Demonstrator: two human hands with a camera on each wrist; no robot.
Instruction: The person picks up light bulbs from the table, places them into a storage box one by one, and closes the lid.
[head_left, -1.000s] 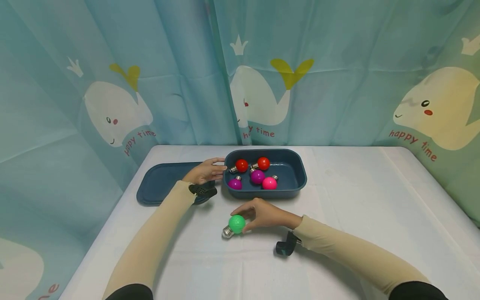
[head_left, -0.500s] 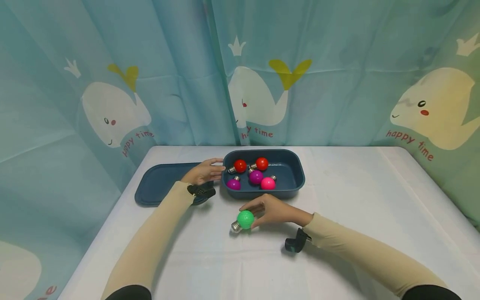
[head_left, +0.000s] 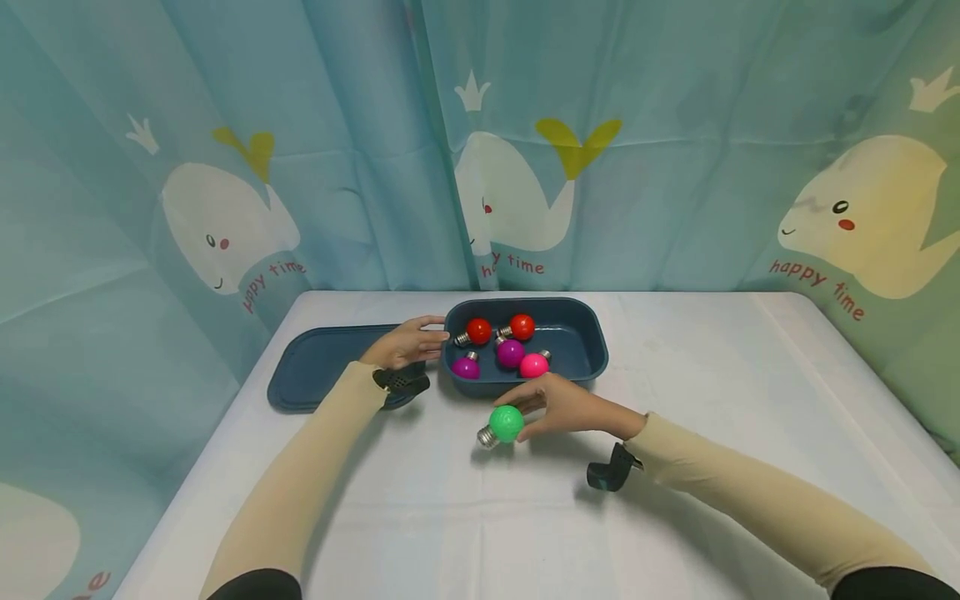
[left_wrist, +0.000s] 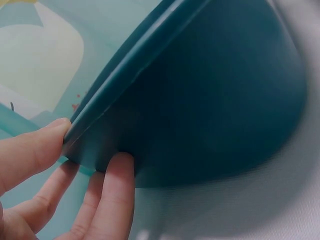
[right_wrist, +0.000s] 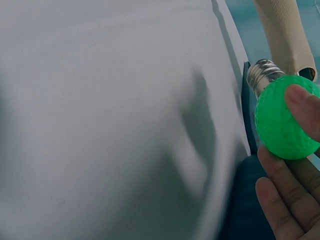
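My right hand (head_left: 562,406) pinches a green light bulb (head_left: 506,423) between thumb and fingers, its silver screw base pointing down-left in the head view. It is above the table just in front of a dark blue box (head_left: 576,346). In the right wrist view, the thumb lies on the green globe (right_wrist: 280,120) with fingers beneath it. My left hand (head_left: 407,343) touches the box's left end with extended fingers; in the left wrist view the thumb (left_wrist: 37,147) meets the rim and fingertips (left_wrist: 121,167) rest against the outer wall. Inside lie two red bulbs (head_left: 479,331), two purple bulbs (head_left: 511,354) and a pink bulb (head_left: 534,365).
A dark blue lid (head_left: 315,362) lies flat left of the box, partly under my left forearm. A white cloth (head_left: 712,400) covers the table. Blue curtains (head_left: 360,183) with whale prints hang behind and at the sides.
My right hand has moved the green bulb right and away from me, closer to the box's front wall. The left hand stays at the box; the view has shifted slightly.
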